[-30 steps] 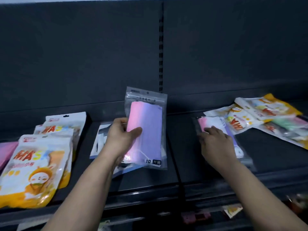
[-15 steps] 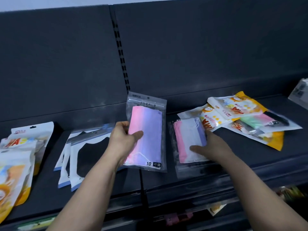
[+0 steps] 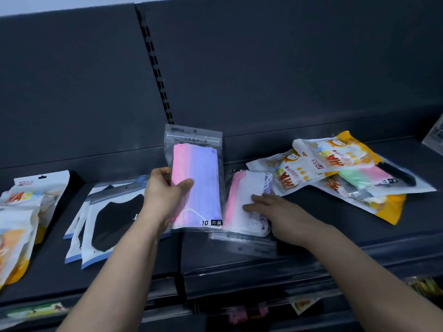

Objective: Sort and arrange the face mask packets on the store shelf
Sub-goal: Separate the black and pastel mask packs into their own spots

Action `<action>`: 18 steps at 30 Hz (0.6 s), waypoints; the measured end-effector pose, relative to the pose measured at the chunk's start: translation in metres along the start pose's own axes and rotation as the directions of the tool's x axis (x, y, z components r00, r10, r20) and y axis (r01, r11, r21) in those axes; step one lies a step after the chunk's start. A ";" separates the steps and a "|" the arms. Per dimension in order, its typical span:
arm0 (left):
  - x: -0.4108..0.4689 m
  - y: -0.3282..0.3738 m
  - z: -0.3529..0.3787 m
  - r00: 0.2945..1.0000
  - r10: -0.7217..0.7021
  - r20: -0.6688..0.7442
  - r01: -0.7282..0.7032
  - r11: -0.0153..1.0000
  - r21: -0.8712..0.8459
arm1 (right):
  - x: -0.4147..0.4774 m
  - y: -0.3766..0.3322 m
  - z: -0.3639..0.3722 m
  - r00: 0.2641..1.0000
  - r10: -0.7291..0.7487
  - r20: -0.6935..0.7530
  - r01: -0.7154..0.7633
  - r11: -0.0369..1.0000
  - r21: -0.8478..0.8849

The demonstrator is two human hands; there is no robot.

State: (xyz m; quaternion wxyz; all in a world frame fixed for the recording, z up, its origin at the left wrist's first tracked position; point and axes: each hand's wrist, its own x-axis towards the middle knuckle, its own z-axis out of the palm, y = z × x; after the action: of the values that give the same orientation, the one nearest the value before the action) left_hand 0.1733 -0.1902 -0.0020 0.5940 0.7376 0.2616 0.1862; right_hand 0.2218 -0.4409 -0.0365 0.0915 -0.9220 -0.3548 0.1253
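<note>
Head view: a pink-and-lilac packet [image 3: 199,178] is being held upright at the centre of the frame by the left hand [image 3: 165,195]. The packet is being gripped along its left edge, with the thumb laid across its front and the fingers curled behind it. Most of the packet is therefore standing above and to the right of the grip, and its lower edge, printed with "10", is showing level with the wrist.

Just to the right, touching or nearly touching the held one, a pink-and-white packet [image 3: 239,200] is lying flat on the dark shelf [image 3: 335,238], its clear header pointing toward the lower edge of the frame. It is being pressed down by the right hand [image 3: 275,212], whose fingers are being kept straight and flat on it. The lower right part of this packet is being covered by the hand, while its pink left strip is being left in view.

At the right of the frame, a loose pile of yellow packets [image 3: 335,154] is lying overlapped, with a green-and-pink packet [image 3: 364,178] among them. At the left of centre, black mask packets [image 3: 112,219] are lying fanned over one another. At the far left, an orange-and-white stack [image 3: 16,226] is being cut off by the frame edge.
</note>
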 end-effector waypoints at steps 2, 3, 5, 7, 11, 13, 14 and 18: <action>0.003 -0.001 -0.001 1.000 -0.005 -0.017 0.005 1.000 0.007 | 0.004 -0.005 -0.001 0.999 -0.020 -0.026 0.015 0.985 -0.170; 0.004 0.000 -0.003 1.000 -0.003 -0.026 0.004 1.000 0.015 | 0.007 -0.011 -0.004 0.998 -0.035 -0.045 0.023 0.970 -0.242; 0.005 0.002 -0.009 0.999 0.018 -0.049 -0.016 0.999 0.040 | 0.016 -0.023 -0.009 0.996 -0.008 -0.087 -0.020 0.950 -0.311; 0.004 0.005 -0.015 0.996 0.044 -0.074 -0.039 0.997 0.063 | 0.025 -0.032 -0.004 0.986 0.015 -0.163 -0.065 0.950 -0.307; -0.002 0.006 -0.026 0.992 0.047 -0.115 -0.037 0.996 0.084 | 0.041 -0.038 0.010 0.963 0.179 -0.202 -0.197 0.978 -0.073; -0.004 0.002 -0.029 0.993 0.038 -0.116 -0.027 0.995 0.098 | 0.043 -0.035 0.006 0.963 0.199 -0.182 -0.212 0.976 -0.052; -0.004 -0.001 -0.030 0.993 0.029 -0.115 -0.016 0.994 0.108 | 0.043 -0.032 0.002 0.965 0.210 -0.156 -0.220 0.974 -0.051; -0.007 -0.013 -0.030 0.997 -0.022 -0.075 0.032 0.990 0.137 | 0.033 -0.022 -0.006 0.957 0.291 0.000 -0.291 0.956 -0.050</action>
State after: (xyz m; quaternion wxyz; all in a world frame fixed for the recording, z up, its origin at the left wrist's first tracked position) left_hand 0.1480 -0.1687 -0.0076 0.5340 0.7659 0.3055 0.1868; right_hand 0.2335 -0.4033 -0.0302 0.0477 -0.9657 -0.2187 0.1317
